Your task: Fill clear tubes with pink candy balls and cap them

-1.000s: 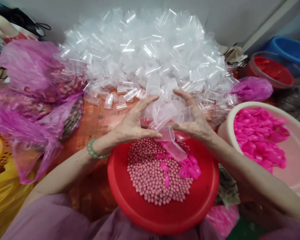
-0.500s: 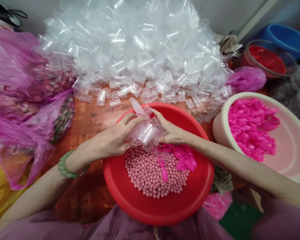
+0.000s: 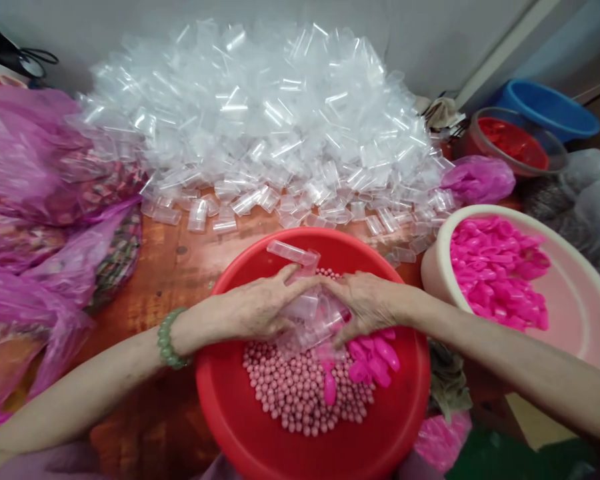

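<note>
Sitting near the middle, a red basin (image 3: 307, 463) holds a bed of pink beads (image 3: 310, 403), some pink pieces (image 3: 375, 360) toward its right side and a loose cluster of clear tubes (image 3: 305, 330) over the beads. The left hand (image 3: 253, 310) and the right hand (image 3: 370, 300) reach in over the rim from either side, curved about the cluster, their forefingers meeting or nearly so above it. Each hand has its fingers spread apart; whether they press on the tubes I cannot tell. One tube (image 3: 293, 252) lies beyond the left fingers, toward the far rim.

To the right, a white tub (image 3: 443, 270) holds a heap of similar pink pieces. Farther back stand a clear bowl (image 3: 555, 160) with red contents (image 3: 513, 140) and a blue tub (image 3: 555, 110), with a purple bag (image 3: 480, 180) nearer. At the left, thin, crinkled bags (image 3: 25, 153) bulge with patterned contents.

The beads are round, the pink pieces smooth and glossy. At the far side, a broad pile (image 3: 260, 120) of see-through tubes catches the light in white streaks. A bracelet (image 3: 167, 340) of round green beads circles the left wrist.

Underneath is a reddish-brown surface (image 3: 145, 293) with dark spots; a plain grey wall (image 3: 280, 13) rises behind the pile
</note>
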Demonstrator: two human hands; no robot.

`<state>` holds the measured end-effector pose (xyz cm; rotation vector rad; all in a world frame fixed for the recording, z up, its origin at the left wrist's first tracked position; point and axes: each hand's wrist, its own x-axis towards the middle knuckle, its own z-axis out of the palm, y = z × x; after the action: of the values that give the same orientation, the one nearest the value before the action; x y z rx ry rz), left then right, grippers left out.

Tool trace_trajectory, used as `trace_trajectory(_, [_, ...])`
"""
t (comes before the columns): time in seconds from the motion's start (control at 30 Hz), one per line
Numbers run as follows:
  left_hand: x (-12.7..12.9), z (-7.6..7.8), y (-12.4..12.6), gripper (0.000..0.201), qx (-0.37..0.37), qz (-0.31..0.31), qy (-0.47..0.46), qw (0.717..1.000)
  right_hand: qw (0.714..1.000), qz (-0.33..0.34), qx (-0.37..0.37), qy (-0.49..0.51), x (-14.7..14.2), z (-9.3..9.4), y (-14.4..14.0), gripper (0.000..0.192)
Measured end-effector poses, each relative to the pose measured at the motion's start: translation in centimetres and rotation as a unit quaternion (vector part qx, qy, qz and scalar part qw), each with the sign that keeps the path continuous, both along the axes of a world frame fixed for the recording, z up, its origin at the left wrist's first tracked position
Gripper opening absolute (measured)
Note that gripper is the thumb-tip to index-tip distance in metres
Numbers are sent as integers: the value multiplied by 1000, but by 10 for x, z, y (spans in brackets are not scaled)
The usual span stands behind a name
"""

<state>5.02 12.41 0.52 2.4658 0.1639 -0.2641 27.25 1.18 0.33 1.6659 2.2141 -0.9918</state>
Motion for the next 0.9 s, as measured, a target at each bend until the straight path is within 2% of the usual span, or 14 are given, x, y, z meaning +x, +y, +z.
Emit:
trace_trajectory(0.13, [2, 12, 2, 86, -35, -60, 7, 998, 999, -35, 12, 17, -2, 12, -33, 110])
trace_trajectory(0.2, [-1, 25, 4, 79, -30, -64, 14, 997, 999, -38, -24, 7, -5, 28, -39, 104])
trace_trajectory(0.27, [-6, 40, 10, 71, -24, -61, 17, 998, 998, -42, -28, 23, -1, 51, -31, 85])
trace_trajectory(0.33, [-12, 52, 21, 62, -15, -28, -3, 999, 995, -70, 8, 65, 13, 68, -12, 48])
trace_trajectory(0.4, [-18, 52, 39, 55, -7, 63, -60, 996, 986, -131, 59, 90, 39, 70, 15, 41])
trace_trajectory(0.47, [-25, 36, 65, 57, 17, 200, -135, 970, 959, -208, 189, 42, 69, 50, 42, 40])
trace_trajectory(0.5, [-28, 21, 79, 65, 47, 263, -154, 951, 947, -224, 232, 9, 83, 35, 53, 52])
trace_trajectory(0.53, [-32, 3, 93, 77, 90, 300, -169, 934, 947, -222, 232, -14, 94, 17, 62, 77])
trace_trajectory(0.57, [-35, -17, 105, 93, 121, 312, -150, 930, 952, -218, 213, -31, 102, 0, 69, 100])
trace_trajectory(0.63, [-39, -58, 122, 124, 148, 346, -89, 922, 958, -215, 173, -71, 106, -31, 78, 119])
trace_trajectory(0.7, [-37, -93, 127, 132, 164, 384, -59, 907, 954, -221, 166, -119, 97, -50, 83, 114])
trace_trajectory(0.77, [-27, -116, 122, 122, 183, 392, -62, 899, 950, -213, 172, -151, 83, -59, 88, 96])
trace_trajectory(0.83, [-10, -130, 112, 100, 190, 378, -79, 902, 950, -196, 179, -165, 71, -61, 93, 80])
trace_trajectory(0.9, [10, -138, 102, 80, 191, 363, -106, 906, 952, -187, 176, -163, 62, -64, 99, 76])
